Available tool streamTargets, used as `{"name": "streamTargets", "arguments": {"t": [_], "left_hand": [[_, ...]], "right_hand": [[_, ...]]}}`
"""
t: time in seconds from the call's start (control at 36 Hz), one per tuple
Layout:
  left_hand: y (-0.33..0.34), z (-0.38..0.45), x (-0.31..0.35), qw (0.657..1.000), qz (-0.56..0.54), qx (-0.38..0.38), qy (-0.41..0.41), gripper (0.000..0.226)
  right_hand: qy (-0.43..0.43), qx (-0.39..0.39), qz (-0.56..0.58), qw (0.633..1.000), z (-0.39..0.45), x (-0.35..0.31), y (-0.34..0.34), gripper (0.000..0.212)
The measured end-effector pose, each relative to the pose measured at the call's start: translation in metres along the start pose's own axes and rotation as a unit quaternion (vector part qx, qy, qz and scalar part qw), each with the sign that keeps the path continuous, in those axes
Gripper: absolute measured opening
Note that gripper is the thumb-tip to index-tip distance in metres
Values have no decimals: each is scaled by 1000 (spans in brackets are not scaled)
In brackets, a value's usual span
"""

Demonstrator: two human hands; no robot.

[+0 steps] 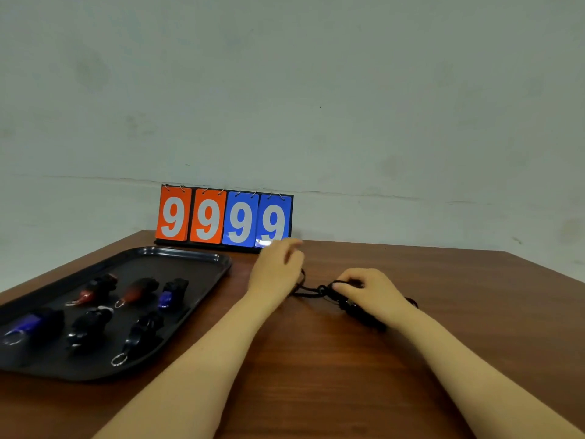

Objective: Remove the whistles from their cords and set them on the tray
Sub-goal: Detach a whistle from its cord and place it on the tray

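I had my right hand (367, 288) curled round the last corded whistle (359, 310) on the table (316, 359), my left hand (277, 269) blurred, grip unclear, on its cord (311, 290); unhooking came next, I judged, then the tray (202, 264).

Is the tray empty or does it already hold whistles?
Not empty. The black tray holds six whistles in two rows of three, some with key rings. Both hands work on a cord on the table beside it.

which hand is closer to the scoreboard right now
Left. The left hand is raised just in front of the scoreboard, fingertips near its blue right end. The right hand is further forward and to the right, on the black cord.
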State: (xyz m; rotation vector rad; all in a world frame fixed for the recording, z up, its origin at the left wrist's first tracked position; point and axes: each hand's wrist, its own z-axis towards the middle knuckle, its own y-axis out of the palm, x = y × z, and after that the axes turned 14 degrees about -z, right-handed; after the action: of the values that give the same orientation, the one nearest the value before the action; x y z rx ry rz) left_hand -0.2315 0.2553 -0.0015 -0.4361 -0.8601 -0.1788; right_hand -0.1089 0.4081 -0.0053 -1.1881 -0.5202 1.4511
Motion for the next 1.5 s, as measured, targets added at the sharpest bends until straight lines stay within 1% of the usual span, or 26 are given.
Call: {"name": "streamTargets", "arguments": {"t": [0.08, 0.14, 0.19, 0.25, 0.33, 0.39, 0.44, 0.5, 0.56, 0.58, 0.67, 0.72, 0.78, 0.81, 0.83, 0.86, 0.92, 1.0, 1.11, 1.14, 1.19, 1.25, 1.33, 1.39, 1.44, 1.5], "left_hand": [[8, -11, 6, 986, 33, -165, 2, 34], [13, -17, 7, 975, 7, -223, -19, 30], [15, -17, 7, 975, -23, -218, -24, 20], [15, -14, 9, 980, -47, -189, -36, 13], [12, -10, 7, 980, -93, -162, -69, 14], [10, -9, 9, 978, -115, -151, -83, 13], [9, -7, 10, 974, -145, -138, -103, 14], [8, -6, 10, 969, -170, -134, -122, 16], [8, -6, 11, 968, -169, -134, -129, 18], [8, -6, 11, 970, -162, -131, -128, 18], [8, -6, 12, 977, -140, -113, -116, 19], [7, -5, 11, 983, -118, -93, -105, 20], [5, -4, 10, 985, -124, -60, -99, 21], [3, -3, 11, 985, -134, -38, -98, 21], [1, -3, 12, 984, -147, -12, -97, 21], [-2, -1, 13, 982, -161, 20, -95, 21], [-9, 1, 15, 973, -192, 83, -93, 20], [-14, 2, 15, 961, -224, 124, -105, 22], [-11, -1, 18, 970, -214, 74, -85, 17], [-9, -2, 20, 973, -208, 60, -76, 14], [-6, -4, 23, 977, -202, 26, -62, 11], [-3, -7, 27, 979, -196, -11, -49, 13], [0, -11, 35, 978, -202, -50, -28, 15], [1, -13, 40, 972, -226, -63, -12, 17], [3, -14, 43, 966, -247, -74, -2, 17], [3, -15, 44, 965, -251, -81, 4, 18]], "right_hand": [[28, 27, 66, 997, -1, -2, -3, 18], [49, 49, 92, 993, -1, -3, -5, 18], [68, 63, 128, 987, 0, -5, -6, 18], [85, 68, 162, 981, -1, -6, -8, 20], [125, 67, 237, 961, 2, -5, -12, 27], [159, 86, 345, 921, 4, -5, -16, 32], [169, 104, 496, 845, 5, -3, -22, 33], [175, 129, 600, 770, 4, 0, -29, 29], [174, 152, 641, 731, 4, 4, -34, 26], [172, 160, 645, 727, 4, 5, -35, 26], [174, 167, 622, 744, 3, 9, -35, 29], [204, 179, 546, 793, 2, 9, -36, 33], [231, 227, 360, 875, -1, 11, -38, 35], [218, 257, 237, 911, -2, 12, -38, 37], [190, 275, 126, 934, -4, 12, -38, 39], [167, 285, 39, 943, -6, 13, -38, 40], [166, 290, -49, 941, -6, 18, -36, 39], [199, 233, -67, 950, -2, 30, -34, 40], [192, 90, -99, 972, 0, 33, -25, 45], [180, 70, -105, 975, 0, 30, -23, 41], [139, 56, -123, 981, 1, 22, -18, 23], [84, 59, -78, 992, 2, 11, -11, 18], [23, 31, 27, 999, -1, -5, -1, 26], [-10, -9, 76, 997, -2, -11, 5, 30], [-30, -38, 123, 991, -3, -15, 8, 28], [-34, -39, 152, 987, -5, -17, 9, 21]]}}
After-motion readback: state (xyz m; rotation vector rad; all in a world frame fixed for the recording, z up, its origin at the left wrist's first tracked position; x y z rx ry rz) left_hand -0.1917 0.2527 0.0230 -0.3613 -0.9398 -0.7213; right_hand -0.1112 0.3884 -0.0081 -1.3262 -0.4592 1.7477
